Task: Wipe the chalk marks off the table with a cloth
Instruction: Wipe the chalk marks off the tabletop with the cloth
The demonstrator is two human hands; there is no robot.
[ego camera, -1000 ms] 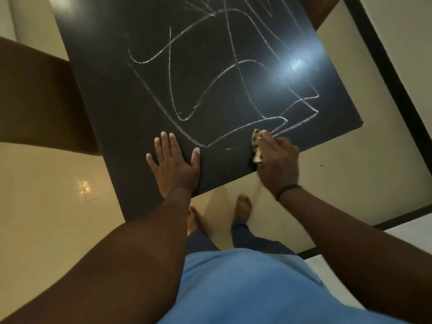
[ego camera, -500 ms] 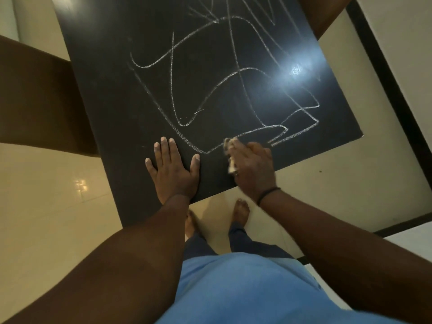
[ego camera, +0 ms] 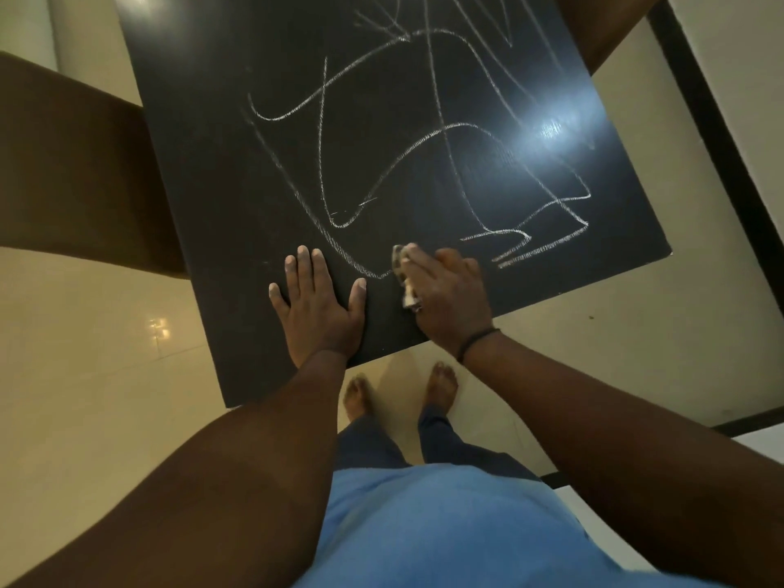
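At the near edge, right grip: my right hand (ego camera: 449,299) is curled down over a small pale cloth (ego camera: 403,275), fingers folded round it and pressing it to the dark worktop (ego camera: 220,171); only a scrap of fabric shows past the fingertips and by the thumb side.
Left grip: my left hand (ego camera: 316,305) lies flat with fingers straight and spread, holding nothing, palm bearing on the worktop just beside the right hand.
Cloth, how it handles: I judge it light, soft and limp, bunched into a wad; it will follow the fingers and fold rather than slide as a pad, so the hold belongs on top of the wad with flat pressure through the fingers.
Cloth, position: it sits on the near stretch of the chalk marks (ego camera: 424,142), at the low end of the long diagonal stroke that runs down from the left.
Surface: smooth and hard with a bright glare spot at the right; I expect the cloth to glide easily, and the chalk to smear unless pressure is firm.
Marks left: loops and zigzags cover most of the top, so I judge the wiping barely begun.
Around: tiled floor (ego camera: 85,333), my bare feet (ego camera: 441,384) below the edge, brown furniture (ego camera: 76,171) to the left.
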